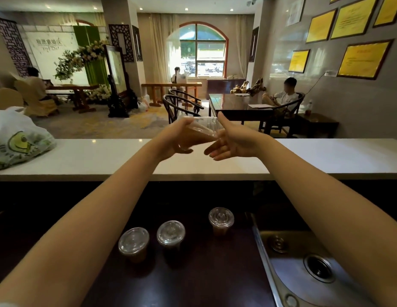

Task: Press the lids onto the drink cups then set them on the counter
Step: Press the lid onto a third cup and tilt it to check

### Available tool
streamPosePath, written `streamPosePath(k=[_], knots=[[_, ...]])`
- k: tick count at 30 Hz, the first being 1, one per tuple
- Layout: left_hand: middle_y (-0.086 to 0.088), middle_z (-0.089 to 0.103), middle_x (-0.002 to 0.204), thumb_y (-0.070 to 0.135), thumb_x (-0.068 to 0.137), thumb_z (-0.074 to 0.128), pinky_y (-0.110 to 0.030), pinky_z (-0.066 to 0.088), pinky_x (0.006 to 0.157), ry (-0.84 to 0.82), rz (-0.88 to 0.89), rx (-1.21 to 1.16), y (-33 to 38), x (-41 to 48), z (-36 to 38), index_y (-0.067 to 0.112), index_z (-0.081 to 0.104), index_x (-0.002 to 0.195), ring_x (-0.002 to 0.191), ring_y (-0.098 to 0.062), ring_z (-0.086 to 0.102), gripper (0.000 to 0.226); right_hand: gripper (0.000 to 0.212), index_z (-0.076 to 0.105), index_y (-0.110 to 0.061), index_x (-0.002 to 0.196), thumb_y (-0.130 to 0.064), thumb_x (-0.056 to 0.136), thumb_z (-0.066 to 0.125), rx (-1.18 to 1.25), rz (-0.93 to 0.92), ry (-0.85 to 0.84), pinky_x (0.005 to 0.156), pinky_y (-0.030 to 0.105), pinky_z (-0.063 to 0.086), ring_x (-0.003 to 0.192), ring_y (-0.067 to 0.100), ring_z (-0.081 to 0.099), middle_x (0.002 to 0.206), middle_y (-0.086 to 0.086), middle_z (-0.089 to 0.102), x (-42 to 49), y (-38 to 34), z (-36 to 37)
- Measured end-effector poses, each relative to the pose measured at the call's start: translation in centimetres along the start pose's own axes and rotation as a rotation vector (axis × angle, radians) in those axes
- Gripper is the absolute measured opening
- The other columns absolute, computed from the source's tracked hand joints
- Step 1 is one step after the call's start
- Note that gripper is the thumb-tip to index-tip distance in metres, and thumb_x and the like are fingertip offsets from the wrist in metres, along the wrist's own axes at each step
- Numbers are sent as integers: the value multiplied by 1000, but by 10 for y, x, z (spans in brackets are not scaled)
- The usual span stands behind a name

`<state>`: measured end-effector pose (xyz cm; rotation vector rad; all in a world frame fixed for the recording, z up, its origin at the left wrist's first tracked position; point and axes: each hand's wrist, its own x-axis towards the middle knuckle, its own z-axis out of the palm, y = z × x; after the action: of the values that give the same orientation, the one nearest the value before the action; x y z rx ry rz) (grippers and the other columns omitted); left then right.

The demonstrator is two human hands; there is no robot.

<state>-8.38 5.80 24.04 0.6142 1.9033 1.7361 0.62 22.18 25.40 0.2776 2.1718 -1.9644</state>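
Observation:
A clear plastic drink cup (203,131) with brown liquid and a lid hangs tilted above the white counter (104,158). My left hand (177,138) grips it around the body. My right hand (230,140) is just to its right, fingers spread, thumb up, its palm beside the cup's side. Three more lidded cups of brown drink stand on the dark lower worktop: a left cup (133,243), a middle cup (171,234) and a right cup (221,220).
A white plastic bag (18,138) with a green face print lies on the counter's left end. A steel sink (304,262) sits in the worktop at lower right. Beyond the counter are tables, chairs and seated people.

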Motion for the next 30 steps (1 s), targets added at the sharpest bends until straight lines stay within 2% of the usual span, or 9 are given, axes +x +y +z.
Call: streamPosePath(k=[4, 8, 11, 14, 17, 24, 26, 28, 30], knots=[[0, 43, 124, 30, 89, 55, -39, 48, 93, -107, 223, 193, 24, -10, -15, 38, 34, 136, 109, -23, 49, 52, 63, 42, -9, 131, -57, 91, 36, 426, -71, -89, 64, 26, 57, 70, 19, 64, 90, 20, 68, 0, 15, 11], [-1, 15, 154, 16, 91, 53, -43, 37, 106, -313, 256, 442, 54, -21, -20, 46, 28, 137, 133, -24, 26, 60, 38, 48, -11, 121, -37, 93, 47, 568, -194, -126, 77, 30, 58, 91, 24, 63, 108, 19, 61, -1, 33, 30], [-1, 15, 156, 29, 91, 50, -42, 32, 106, -284, 203, 568, 67, -24, -14, 39, 15, 145, 141, -27, 19, 65, 19, 55, -7, 110, -13, 92, 51, 623, -322, -86, 87, 36, 56, 107, 30, 59, 116, 15, 57, 0, 50, 49], [-5, 21, 155, 38, 89, 52, -45, 34, 109, -230, 123, 759, 67, -27, -7, 34, 11, 146, 139, -30, 26, 71, 29, 55, -6, 115, -2, 87, 55, 604, -477, -23, 96, 36, 50, 114, 29, 56, 118, 12, 58, 4, 68, 63], [-7, 26, 152, 41, 87, 56, -46, 47, 98, -203, 10, 870, 61, -28, -1, 33, 14, 146, 129, -32, 38, 73, 45, 48, -9, 123, 4, 82, 58, 643, -558, 65, 100, 34, 48, 116, 27, 56, 119, 10, 58, 6, 84, 72], [-2, 38, 133, 29, 85, 61, -24, 52, 72, -240, 30, 1022, 27, -37, 16, 24, 28, 142, 99, -16, 51, 66, 66, 35, -24, 126, -2, 75, 71, 363, -468, 196, 93, 29, 48, 115, 16, 53, 124, 0, 51, 9, 121, 82], [-3, 39, 138, 31, 82, 65, -30, 55, 80, -225, 41, 1061, 9, -40, 17, 23, 30, 142, 105, -17, 52, 70, 67, 33, -26, 125, -5, 76, 72, 275, -418, 179, 89, 24, 48, 111, 9, 53, 121, -6, 52, 9, 135, 81], [-4, 40, 140, 31, 81, 65, -33, 51, 91, -209, 75, 1119, -8, -45, 17, 22, 32, 141, 115, -20, 49, 70, 67, 33, -22, 129, -8, 77, 72, 161, -382, 133, 98, 27, 45, 115, 9, 52, 125, -3, 52, 10, 152, 76], [-5, 42, 137, 28, 81, 64, -30, 46, 90, -205, 98, 1151, -26, -50, 15, 21, 32, 141, 115, -19, 47, 69, 71, 33, -22, 133, -13, 77, 74, 2, -349, 81, 107, 31, 38, 125, 12, 46, 134, 1, 48, 12, 171, 67]])
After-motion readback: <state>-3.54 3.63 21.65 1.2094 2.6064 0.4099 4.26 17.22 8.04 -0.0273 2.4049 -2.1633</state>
